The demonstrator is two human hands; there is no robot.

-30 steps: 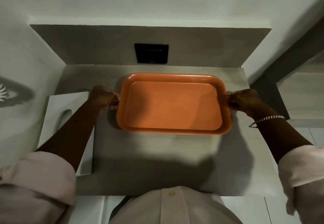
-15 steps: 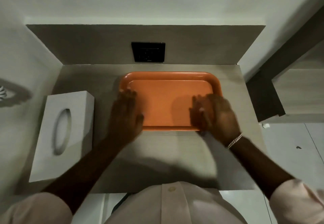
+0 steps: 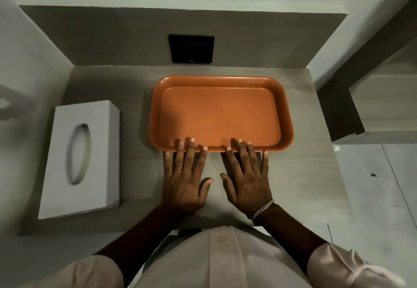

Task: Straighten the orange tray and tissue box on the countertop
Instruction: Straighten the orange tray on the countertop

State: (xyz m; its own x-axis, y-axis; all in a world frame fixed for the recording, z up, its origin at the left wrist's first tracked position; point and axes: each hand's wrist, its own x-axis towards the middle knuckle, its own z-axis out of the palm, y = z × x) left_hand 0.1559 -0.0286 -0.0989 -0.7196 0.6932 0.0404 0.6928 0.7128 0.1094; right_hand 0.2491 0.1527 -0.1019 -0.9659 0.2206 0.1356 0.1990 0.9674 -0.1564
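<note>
Seen from the head camera, the orange tray (image 3: 222,112) lies flat on the grey countertop (image 3: 311,175), its long sides running parallel to the back wall, just below a dark wall plate (image 3: 191,49). The tray is empty. The left hand (image 3: 184,182) rests palm down on the countertop in front of the tray, fingers (image 3: 191,150) spread flat and extended, the longer fingertips lying over the tray's near rim. The right hand (image 3: 247,179) lies beside it in the same pose, fingers (image 3: 242,152) spread and straight, their tips also reaching the near rim; neither hand grips anything. A silver chain bracelet (image 3: 262,208) circles the right wrist. The tissue box (image 3: 82,159), white with an oval opening on top, sits to the left of the tray, well apart from both hands and near the left wall; it appears to lean slightly off the tray's line, though the wide-angle lens makes that hard to judge. Pale rolled sleeves (image 3: 345,267) and a buttoned shirt front fill the lower edge.
</note>
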